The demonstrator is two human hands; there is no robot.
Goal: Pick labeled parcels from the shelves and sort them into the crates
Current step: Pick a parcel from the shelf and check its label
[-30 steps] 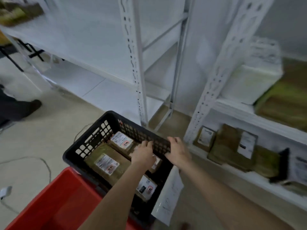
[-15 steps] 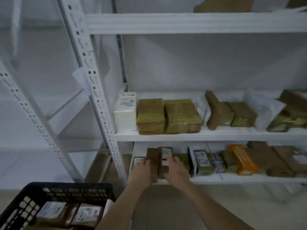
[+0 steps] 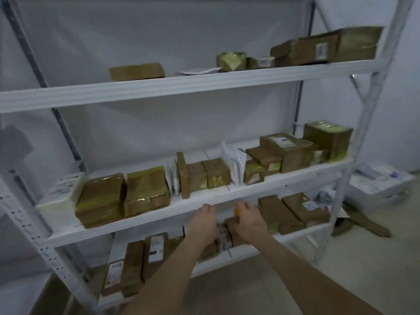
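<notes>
Brown labeled parcels fill a white rack. I am reaching with both hands into the lowest shelf (image 3: pixel 295 236). My left hand (image 3: pixel 204 223) lies over small upright parcels (image 3: pixel 221 239), its fingertips hidden under the middle shelf edge (image 3: pixel 159 214). My right hand (image 3: pixel 250 223) curls round a brown parcel (image 3: pixel 230 223) right beside them. An orange parcel (image 3: pixel 236 212) peeks out above its thumb. No crate is in view.
Taped brown boxes (image 3: pixel 122 196) and white mailers (image 3: pixel 234 164) line the middle shelf. More boxes (image 3: pixel 327 46) sit on the top shelf. Upright parcels (image 3: pixel 134 267) stand at the lower left. White packets (image 3: pixel 377 180) and a flat brown parcel (image 3: pixel 366 223) lie on the floor at right.
The view swung from the black crate up to the rack and then rightward. Both hands left the crate rim, reached the upright parcels at the lower left, then moved right along the lowest shelf.
</notes>
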